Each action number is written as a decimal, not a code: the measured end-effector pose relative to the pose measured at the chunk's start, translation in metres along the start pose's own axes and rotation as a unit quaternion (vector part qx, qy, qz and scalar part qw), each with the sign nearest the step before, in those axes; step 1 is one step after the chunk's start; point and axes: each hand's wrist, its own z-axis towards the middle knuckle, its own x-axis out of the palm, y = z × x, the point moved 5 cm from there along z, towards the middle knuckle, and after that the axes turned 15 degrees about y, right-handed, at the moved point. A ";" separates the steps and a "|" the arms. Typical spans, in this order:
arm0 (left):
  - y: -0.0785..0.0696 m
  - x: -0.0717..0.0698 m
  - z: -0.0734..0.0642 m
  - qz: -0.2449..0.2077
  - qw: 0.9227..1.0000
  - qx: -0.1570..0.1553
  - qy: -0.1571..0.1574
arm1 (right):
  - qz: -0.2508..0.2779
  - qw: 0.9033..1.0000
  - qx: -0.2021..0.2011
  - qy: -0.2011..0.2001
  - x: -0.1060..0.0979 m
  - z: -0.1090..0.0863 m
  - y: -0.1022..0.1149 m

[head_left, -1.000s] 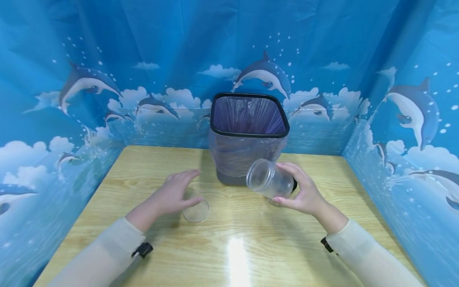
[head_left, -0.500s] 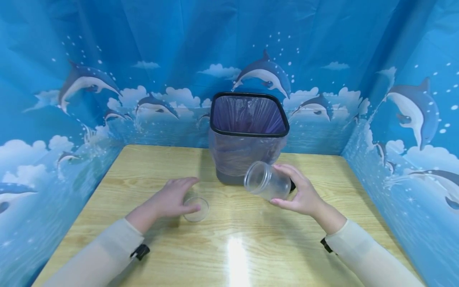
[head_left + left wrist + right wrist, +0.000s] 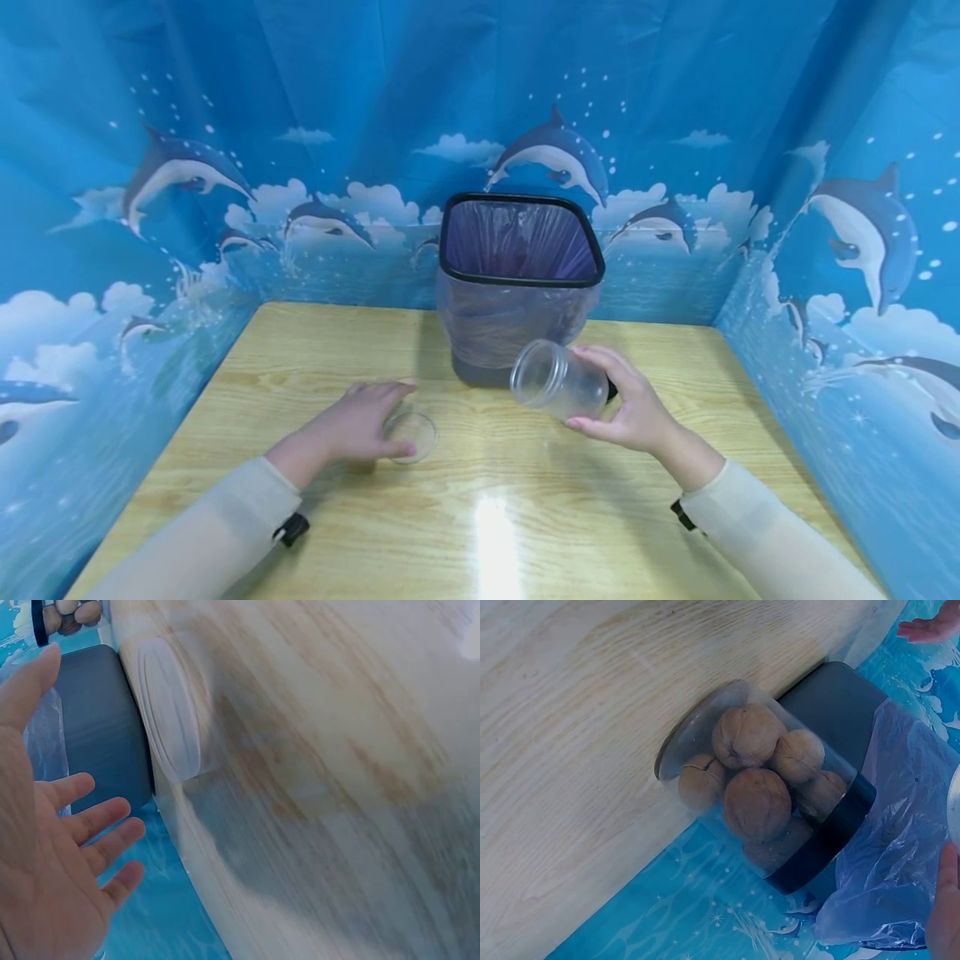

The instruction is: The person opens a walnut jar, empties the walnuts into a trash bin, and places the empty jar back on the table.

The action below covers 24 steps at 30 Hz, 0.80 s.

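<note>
My right hand (image 3: 632, 402) grips an uncapped clear plastic jar (image 3: 551, 379), tilted with its mouth toward the left and no contents visible in it. Behind it stands a jar of walnuts (image 3: 757, 780) with a black band at its top, mostly hidden in the head view. On the table to the left lies a round clear lid (image 3: 420, 435). My left hand (image 3: 358, 427) is beside that lid, fingers spread and relaxed, its thumb overlapping the lid in the head view. In the left wrist view, the palm (image 3: 52, 885) holds nothing.
A bin (image 3: 487, 372) with a black rim and a purple-tinted liner stands at the table's back edge, behind both hands. Blue dolphin-print curtains (image 3: 337, 100) enclose the wooden table (image 3: 300, 358) at the back and sides.
My left hand has come down slightly, its thumb shifting toward the near side of the lid. The jar in my right hand has moved a little left and nearer, then stayed put.
</note>
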 end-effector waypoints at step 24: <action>0.001 0.013 -0.001 0.050 0.998 -0.011 0.033 | 0.004 1.000 0.009 0.014 0.007 -0.004 -0.001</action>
